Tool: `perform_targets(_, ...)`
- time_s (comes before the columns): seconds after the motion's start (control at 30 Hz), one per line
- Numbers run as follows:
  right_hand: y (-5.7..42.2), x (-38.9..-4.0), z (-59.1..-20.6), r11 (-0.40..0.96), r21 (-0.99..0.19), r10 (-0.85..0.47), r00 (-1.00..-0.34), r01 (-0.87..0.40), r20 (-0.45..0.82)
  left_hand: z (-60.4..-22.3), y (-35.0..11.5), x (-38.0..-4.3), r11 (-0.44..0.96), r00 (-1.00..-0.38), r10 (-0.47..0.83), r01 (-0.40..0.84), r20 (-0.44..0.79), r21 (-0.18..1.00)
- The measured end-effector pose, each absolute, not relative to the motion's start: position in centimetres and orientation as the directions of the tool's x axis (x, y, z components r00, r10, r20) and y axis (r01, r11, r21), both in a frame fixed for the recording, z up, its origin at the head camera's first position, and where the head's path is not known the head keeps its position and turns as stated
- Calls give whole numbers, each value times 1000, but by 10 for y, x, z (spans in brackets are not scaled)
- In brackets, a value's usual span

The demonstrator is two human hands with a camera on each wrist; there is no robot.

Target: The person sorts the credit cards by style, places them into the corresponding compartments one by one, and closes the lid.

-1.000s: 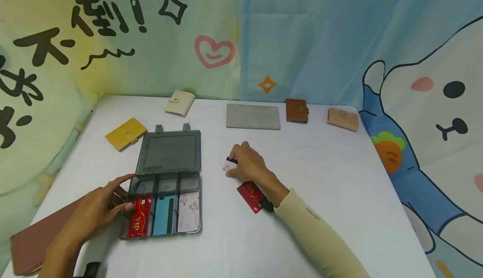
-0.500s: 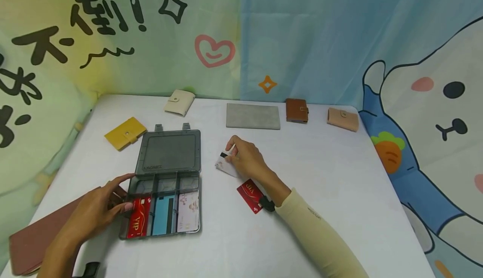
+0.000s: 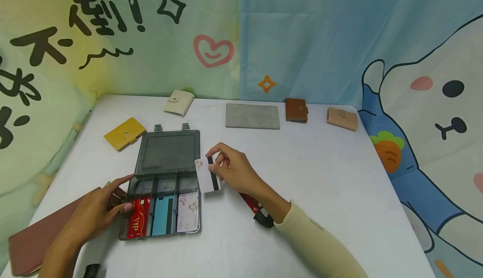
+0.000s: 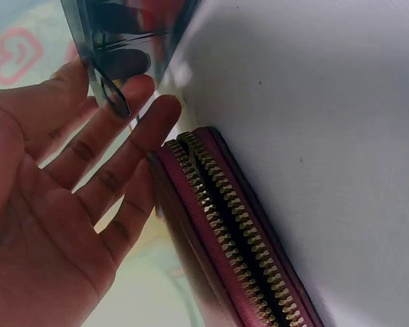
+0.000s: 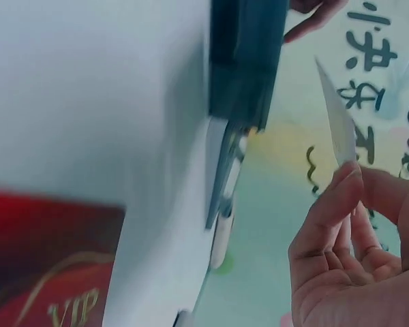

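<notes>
My right hand [image 3: 235, 171] pinches a white card [image 3: 205, 177] with a black stripe between thumb and fingers, raised beside the right rim of a grey plastic compartment box [image 3: 171, 152]. From the right wrist view, the same card [image 5: 339, 122] is seen nearly edge-on. The box lies with its lid back; its lower compartments hold a red VIP card [image 3: 138, 219], a blue card [image 3: 163, 215] and a pale flowered card [image 3: 188, 213]. My left hand [image 3: 96, 209] touches the left side of the box; in the left wrist view its fingers are fairly straight.
Another red VIP card [image 3: 250, 202] lies partly hidden under my right forearm. A brown zip wallet [image 3: 41, 236] lies under the left arm. Along the back are yellow [image 3: 124, 134], cream [image 3: 180, 102], grey [image 3: 253, 116], brown [image 3: 296, 110] and tan wallets [image 3: 342, 119].
My right hand has lifted the white card off the table and carried it left to the box's side, turning it more upright. The left hand stays at the box.
</notes>
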State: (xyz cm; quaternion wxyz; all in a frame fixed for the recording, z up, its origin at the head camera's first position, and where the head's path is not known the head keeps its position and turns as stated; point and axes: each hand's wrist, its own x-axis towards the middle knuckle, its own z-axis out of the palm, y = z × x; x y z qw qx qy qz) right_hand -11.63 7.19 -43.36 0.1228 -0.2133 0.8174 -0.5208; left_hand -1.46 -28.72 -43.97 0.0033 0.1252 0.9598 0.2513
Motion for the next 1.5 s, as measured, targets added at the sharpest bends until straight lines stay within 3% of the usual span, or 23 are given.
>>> perform_targets(0.37, 50, -89, -437, 347, -925, -618, -780, -158, -98, -442, -290, -13, 841, -965, 258, 253, 57, 479)
perform_targets(0.6, 46, -83, -445, 508, -806, -643, -757, -304, -119, -443, -290, -13, 837, -961, 268, 265, 64, 478)
perform_targets(1.03, 91, -99, -448, 557, -785, -608, -777, -271, -163, -443, -289, -13, 830, -960, 269, 274, 81, 486)
perform_targets(1.5, 164, -109, -459, 712, -675, -457, -857, -192, -238, -441, -289, -14, 831, -963, 264, 258, 59, 493)
